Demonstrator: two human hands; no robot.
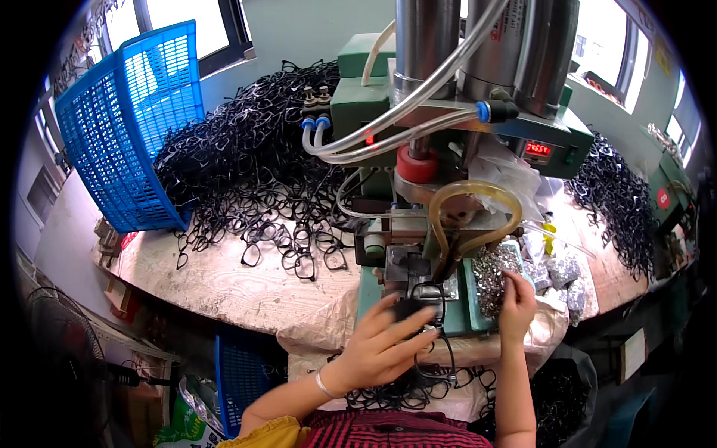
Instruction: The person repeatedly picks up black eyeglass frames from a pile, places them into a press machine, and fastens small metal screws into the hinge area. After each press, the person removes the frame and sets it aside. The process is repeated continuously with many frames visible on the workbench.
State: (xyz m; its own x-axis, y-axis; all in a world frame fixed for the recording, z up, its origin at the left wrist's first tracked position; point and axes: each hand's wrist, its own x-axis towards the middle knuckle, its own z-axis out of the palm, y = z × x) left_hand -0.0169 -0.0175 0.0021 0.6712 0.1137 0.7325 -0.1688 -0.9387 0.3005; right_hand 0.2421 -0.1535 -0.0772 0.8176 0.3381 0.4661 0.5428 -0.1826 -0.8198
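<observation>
My left hand point(381, 343), with a thin bracelet at the wrist, is spread in front of the press, fingers stretched out and partly blurred. Its fingertips overlap a black eyeglass frame point(449, 358) whose rims stand one above the other at the press's work spot. Whether they touch it cannot be told. My right hand point(517, 306) is at the right edge of a green tray point(476, 305) heaped with small shiny metal parts point(489, 280). Its thumb and fingers are drawn together at the parts; anything between them is too small to make out.
The green press point(358, 104) with steel cylinders and clear hoses fills the middle. Black eyeglass frames point(254, 142) are piled behind left, beside a tilted blue basket point(104, 142); another pile point(616, 201) lies right. Bagged parts point(564, 272) sit beside the tray. More frames lie near my lap.
</observation>
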